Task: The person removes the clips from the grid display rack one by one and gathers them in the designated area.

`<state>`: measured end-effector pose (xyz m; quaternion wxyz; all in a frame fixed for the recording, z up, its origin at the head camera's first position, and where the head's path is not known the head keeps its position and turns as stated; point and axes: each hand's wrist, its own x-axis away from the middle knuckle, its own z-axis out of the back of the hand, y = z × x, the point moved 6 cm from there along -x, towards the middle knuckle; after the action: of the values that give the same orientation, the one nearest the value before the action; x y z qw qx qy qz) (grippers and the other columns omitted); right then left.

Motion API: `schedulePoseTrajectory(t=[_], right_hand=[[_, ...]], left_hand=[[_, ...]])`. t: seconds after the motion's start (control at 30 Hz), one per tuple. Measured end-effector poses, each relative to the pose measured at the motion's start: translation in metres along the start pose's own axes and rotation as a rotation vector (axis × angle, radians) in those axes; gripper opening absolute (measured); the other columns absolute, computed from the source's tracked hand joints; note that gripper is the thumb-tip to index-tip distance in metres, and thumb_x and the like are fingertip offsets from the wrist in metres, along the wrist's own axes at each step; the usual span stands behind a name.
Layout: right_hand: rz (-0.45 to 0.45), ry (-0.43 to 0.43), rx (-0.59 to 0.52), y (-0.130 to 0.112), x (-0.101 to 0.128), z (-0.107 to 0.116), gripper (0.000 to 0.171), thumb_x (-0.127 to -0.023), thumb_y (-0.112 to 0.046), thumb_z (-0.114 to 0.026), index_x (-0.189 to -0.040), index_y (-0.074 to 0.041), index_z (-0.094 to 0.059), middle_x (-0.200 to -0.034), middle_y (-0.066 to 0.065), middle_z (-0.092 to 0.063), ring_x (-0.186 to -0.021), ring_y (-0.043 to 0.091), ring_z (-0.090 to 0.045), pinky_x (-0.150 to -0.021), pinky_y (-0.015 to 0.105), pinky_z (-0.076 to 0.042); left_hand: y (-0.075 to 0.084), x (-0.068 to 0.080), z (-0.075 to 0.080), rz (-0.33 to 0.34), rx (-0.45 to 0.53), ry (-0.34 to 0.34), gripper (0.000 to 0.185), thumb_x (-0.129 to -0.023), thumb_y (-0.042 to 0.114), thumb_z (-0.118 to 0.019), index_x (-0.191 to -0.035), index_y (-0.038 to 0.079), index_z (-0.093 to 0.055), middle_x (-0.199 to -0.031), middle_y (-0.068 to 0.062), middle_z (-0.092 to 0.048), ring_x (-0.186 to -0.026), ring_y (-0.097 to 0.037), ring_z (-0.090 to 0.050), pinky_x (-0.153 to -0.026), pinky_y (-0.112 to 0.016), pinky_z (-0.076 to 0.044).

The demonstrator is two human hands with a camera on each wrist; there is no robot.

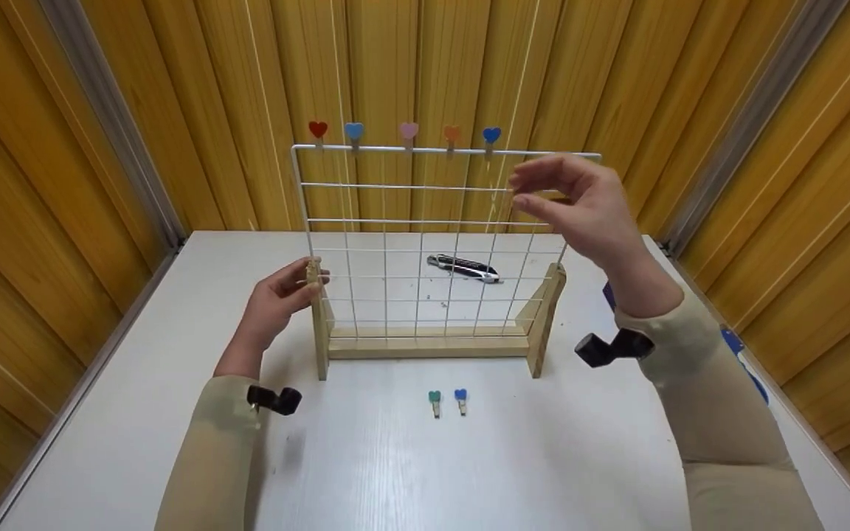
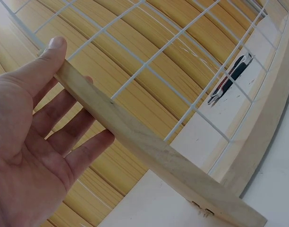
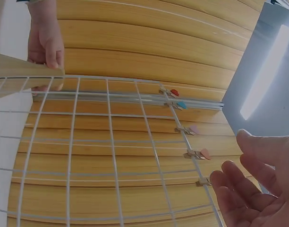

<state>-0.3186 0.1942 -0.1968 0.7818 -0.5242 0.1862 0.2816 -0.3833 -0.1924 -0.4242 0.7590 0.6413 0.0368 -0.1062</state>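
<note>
Left hand gripping wooden post, right hand near wire grid.

White table, wooden stand, black utility knife, 2 heart clips

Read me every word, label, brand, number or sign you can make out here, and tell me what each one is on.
There is no readable text in any view.
Black utility knife: any marking on its handle is too small and blurred to read.
Five heart clips on the top bar: no lettering visible.
Two loose heart clips in front: none visible.
Wooden stand: none visible.
</note>
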Motion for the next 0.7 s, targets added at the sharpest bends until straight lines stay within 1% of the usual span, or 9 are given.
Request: schedulePoseTrajectory(t=[0.13, 0.2, 0.27, 0.33, 0.43, 0.5, 0.6, 0.7], right_hand=[[0.062, 0.033, -0.009, -0.008, -0.023, 0.008, 0.028, -0.091, 0.001, -0.075, -0.119, 0.005, -0.070, -0.107, -0.004, -0.075, -0.101, 0.014, -0.071, -0.093, 0.023, -0.058], [0.080, 0.047, 0.011, -0.010, -0.034, 0.010, 0.029, -0.091, -0.001, -0.075, -0.119, 0.003, -0.070, -0.108, -0.005, -0.074, -0.102, 0.014, -0.070, -0.095, 0.023, -0.057], [0.079, 0.051, 0.054, -0.010, -0.044, 0.012, 0.029, -0.092, -0.003, -0.075, -0.120, 0.002, -0.070, -0.110, -0.005, -0.074, -0.104, 0.013, -0.069, -0.098, 0.022, -0.055], [0.055, 0.038, 0.100, -0.008, -0.054, 0.012, 0.030, -0.093, -0.007, -0.076, -0.121, 0.000, -0.070, -0.113, -0.002, -0.074, -0.105, 0.011, -0.068, -0.099, 0.023, -0.055], [-0.017, 0.001, 0.170, -0.003, -0.066, 0.009, 0.030, -0.093, -0.012, -0.076, -0.122, -0.005, -0.071, -0.117, 0.003, -0.074, -0.107, 0.010, -0.066, -0.099, 0.024, -0.053], [-0.066, -0.023, 0.200, 0.000, -0.073, 0.007, 0.029, -0.094, -0.016, -0.077, -0.122, -0.008, -0.072, -0.119, 0.006, -0.075, -0.108, 0.011, -0.066, -0.100, 0.028, -0.052], [-0.115, -0.050, 0.246, 0.005, -0.079, 0.004, 0.028, -0.094, -0.019, -0.077, -0.121, -0.012, -0.073, -0.119, 0.006, -0.075, -0.108, 0.012, -0.065, -0.101, 0.033, -0.049], [-0.156, -0.068, 0.283, 0.009, -0.082, 0.001, 0.028, -0.095, -0.022, -0.076, -0.120, -0.011, -0.074, -0.118, 0.004, -0.075, -0.106, 0.010, -0.065, -0.098, 0.032, -0.050]], left_hand=[[0.001, 0.000, -0.001, 0.004, -0.002, 0.001, 0.057, -0.099, 0.027, -0.070, -0.152, 0.016, -0.051, -0.143, -0.013, -0.065, -0.132, -0.028, -0.062, -0.104, -0.031, -0.056], [0.002, 0.001, -0.001, 0.004, -0.001, -0.005, 0.057, -0.100, 0.027, -0.070, -0.152, 0.015, -0.051, -0.143, -0.014, -0.064, -0.133, -0.029, -0.062, -0.105, -0.032, -0.056], [0.002, 0.001, -0.002, 0.009, 0.001, -0.007, 0.056, -0.100, 0.026, -0.069, -0.152, 0.017, -0.051, -0.144, -0.013, -0.064, -0.134, -0.029, -0.061, -0.105, -0.032, -0.055], [0.003, 0.001, -0.001, 0.012, 0.002, -0.007, 0.056, -0.100, 0.026, -0.069, -0.152, 0.017, -0.051, -0.144, -0.013, -0.064, -0.134, -0.029, -0.061, -0.105, -0.032, -0.055], [0.003, 0.001, -0.001, 0.011, 0.000, -0.002, 0.056, -0.100, 0.027, -0.069, -0.152, 0.018, -0.052, -0.144, -0.012, -0.064, -0.134, -0.029, -0.061, -0.106, -0.032, -0.055], [0.003, 0.002, 0.000, 0.009, 0.000, 0.003, 0.056, -0.099, 0.029, -0.070, -0.152, 0.018, -0.052, -0.143, -0.012, -0.065, -0.133, -0.029, -0.062, -0.106, -0.033, -0.055], [0.003, 0.002, 0.000, 0.006, -0.004, 0.005, 0.057, -0.099, 0.031, -0.070, -0.152, 0.019, -0.052, -0.143, -0.012, -0.065, -0.133, -0.028, -0.062, -0.107, -0.035, -0.054], [0.003, 0.002, -0.001, 0.008, -0.005, 0.000, 0.058, -0.099, 0.033, -0.070, -0.152, 0.020, -0.051, -0.143, -0.012, -0.065, -0.133, -0.027, -0.062, -0.108, -0.036, -0.053]])
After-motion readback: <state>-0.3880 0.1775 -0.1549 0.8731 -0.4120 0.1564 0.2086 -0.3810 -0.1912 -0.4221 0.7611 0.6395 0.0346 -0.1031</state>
